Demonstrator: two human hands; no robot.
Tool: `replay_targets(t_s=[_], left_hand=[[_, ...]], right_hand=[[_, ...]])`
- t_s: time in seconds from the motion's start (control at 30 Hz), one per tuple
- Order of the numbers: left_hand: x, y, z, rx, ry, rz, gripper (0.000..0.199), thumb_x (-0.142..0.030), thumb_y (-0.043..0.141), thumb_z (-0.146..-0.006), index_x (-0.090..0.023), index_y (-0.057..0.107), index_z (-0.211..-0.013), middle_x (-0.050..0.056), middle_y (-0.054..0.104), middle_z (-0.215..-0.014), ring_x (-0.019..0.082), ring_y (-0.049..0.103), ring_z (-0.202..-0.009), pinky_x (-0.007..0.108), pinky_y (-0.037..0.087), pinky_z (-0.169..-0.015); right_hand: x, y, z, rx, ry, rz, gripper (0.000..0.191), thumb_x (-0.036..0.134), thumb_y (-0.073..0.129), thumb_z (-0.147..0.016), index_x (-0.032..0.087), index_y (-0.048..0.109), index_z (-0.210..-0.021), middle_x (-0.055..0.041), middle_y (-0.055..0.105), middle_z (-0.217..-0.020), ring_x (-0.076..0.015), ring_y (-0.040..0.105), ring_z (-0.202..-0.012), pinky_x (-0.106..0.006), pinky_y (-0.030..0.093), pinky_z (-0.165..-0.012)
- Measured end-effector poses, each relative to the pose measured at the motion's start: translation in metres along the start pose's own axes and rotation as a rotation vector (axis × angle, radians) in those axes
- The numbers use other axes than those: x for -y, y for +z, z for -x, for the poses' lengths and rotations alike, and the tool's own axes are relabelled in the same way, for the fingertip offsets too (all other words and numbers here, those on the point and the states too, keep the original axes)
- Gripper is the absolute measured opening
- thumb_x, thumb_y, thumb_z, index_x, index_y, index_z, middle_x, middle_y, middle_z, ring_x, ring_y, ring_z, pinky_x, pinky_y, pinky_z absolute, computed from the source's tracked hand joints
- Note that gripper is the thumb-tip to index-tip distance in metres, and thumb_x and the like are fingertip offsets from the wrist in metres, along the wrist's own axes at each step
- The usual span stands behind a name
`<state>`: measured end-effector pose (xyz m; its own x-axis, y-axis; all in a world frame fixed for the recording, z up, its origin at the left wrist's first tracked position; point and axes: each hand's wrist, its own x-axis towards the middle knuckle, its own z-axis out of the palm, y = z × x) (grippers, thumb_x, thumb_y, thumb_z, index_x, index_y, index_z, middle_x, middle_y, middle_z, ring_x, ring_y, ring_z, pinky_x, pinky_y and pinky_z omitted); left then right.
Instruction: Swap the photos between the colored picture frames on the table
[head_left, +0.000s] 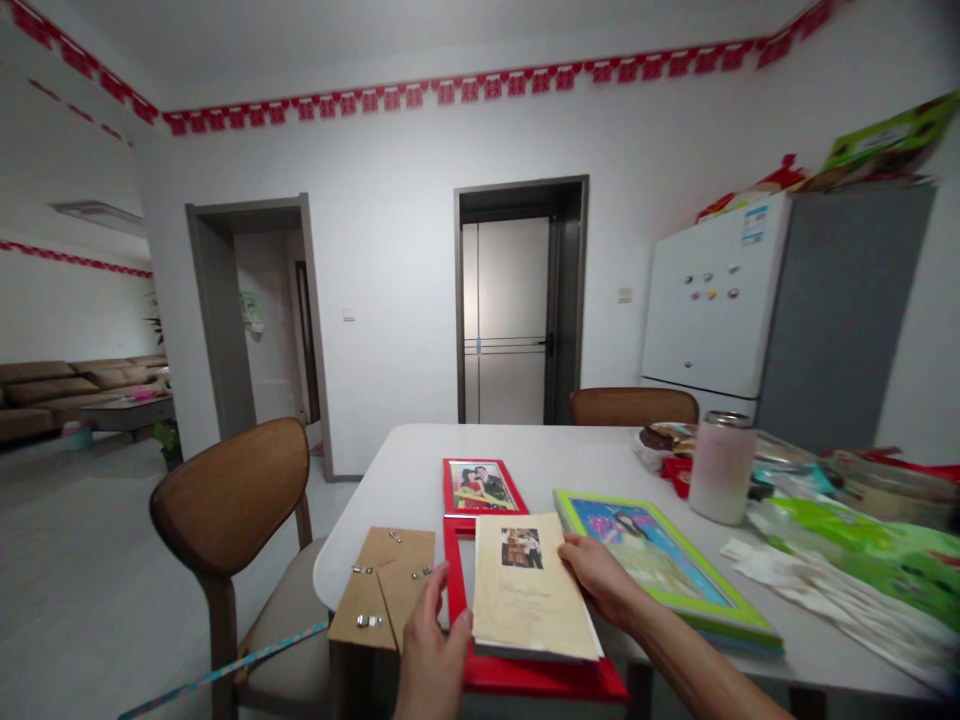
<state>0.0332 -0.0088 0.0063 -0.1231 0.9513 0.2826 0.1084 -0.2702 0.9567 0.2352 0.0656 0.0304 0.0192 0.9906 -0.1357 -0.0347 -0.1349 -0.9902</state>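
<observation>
My right hand (600,578) grips the right edge of a cream sheet or booklet (534,610) with a small photo near its top. Under it, partly covered, lies an empty-looking red frame (544,675) at the table's front edge. My left hand (436,645) is beside the red frame's left side, thumb and fingers apart, holding nothing. A brown backing board (384,590) with metal clips lies left of that hand. Behind the sheet is a smaller red frame (484,487) with a photo of two people. To the right rests a green frame (660,560) with a portrait.
On the white table (397,470), a pink and white tumbler (722,468) stands at the right, near a green plastic package (870,560) and white cloth gloves (817,600). A wooden chair (240,500) is at the left, another (634,406) behind the table.
</observation>
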Motion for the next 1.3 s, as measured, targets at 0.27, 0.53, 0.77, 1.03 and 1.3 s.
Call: replay_targets(t_s=[0.27, 0.53, 0.77, 1.03, 1.3], left_hand=[[0.008, 0.001, 0.008, 0.35, 0.116, -0.551, 0.06, -0.013, 0.055, -0.055, -0.008, 0.047, -0.115, 0.015, 0.043, -0.124, 0.025, 0.037, -0.115, 0.036, 0.028, -0.099], [0.005, -0.028, 0.004, 0.392, 0.164, -0.624, 0.065, -0.014, 0.054, -0.055, -0.012, 0.042, -0.119, 0.012, 0.038, -0.129, 0.021, 0.033, -0.118, 0.032, 0.025, -0.1], [0.022, -0.103, -0.016, 0.227, -0.047, -1.083, 0.075, -0.012, 0.055, -0.05, -0.014, 0.037, -0.122, 0.01, 0.025, -0.135, 0.025, 0.018, -0.125, 0.039, 0.015, -0.102], [0.032, -0.107, -0.027, 0.067, 0.001, -1.136, 0.052, -0.006, 0.043, -0.062, -0.011, 0.047, -0.114, 0.011, 0.039, -0.128, 0.016, 0.036, -0.117, 0.025, 0.026, -0.098], [0.006, -0.053, -0.003, 0.101, 0.26, -0.894, 0.049, -0.01, 0.045, -0.062, -0.014, 0.051, -0.111, 0.012, 0.043, -0.125, 0.022, 0.038, -0.115, 0.037, 0.032, -0.096]], right_hand=[[-0.013, 0.014, -0.022, -0.059, -0.137, 0.659, 0.035, 0.013, 0.032, -0.065, 0.011, 0.062, -0.083, -0.0094, 0.067, -0.071, -0.0154, 0.062, -0.061, -0.022, 0.044, -0.052], [-0.011, 0.017, -0.021, -0.22, -0.216, 1.059, 0.023, 0.026, 0.046, -0.068, 0.011, 0.062, -0.072, -0.0182, 0.064, -0.082, -0.0251, 0.058, -0.078, -0.031, 0.039, -0.066], [-0.011, 0.072, 0.019, -0.037, -0.5, 1.067, 0.038, 0.037, 0.037, -0.076, 0.016, 0.056, -0.101, -0.0113, 0.059, -0.096, -0.0194, 0.054, -0.085, -0.028, 0.038, -0.072], [-0.022, 0.158, 0.052, 0.106, -0.606, 1.101, 0.04, 0.037, 0.057, -0.059, 0.021, 0.056, -0.096, -0.0097, 0.055, -0.094, -0.0263, 0.047, -0.09, -0.039, 0.035, -0.077], [0.0, 0.071, 0.062, 0.147, -0.658, 0.847, 0.037, 0.024, 0.052, -0.061, 0.02, 0.059, -0.098, -0.0082, 0.054, -0.099, -0.0206, 0.048, -0.093, -0.031, 0.036, -0.083]])
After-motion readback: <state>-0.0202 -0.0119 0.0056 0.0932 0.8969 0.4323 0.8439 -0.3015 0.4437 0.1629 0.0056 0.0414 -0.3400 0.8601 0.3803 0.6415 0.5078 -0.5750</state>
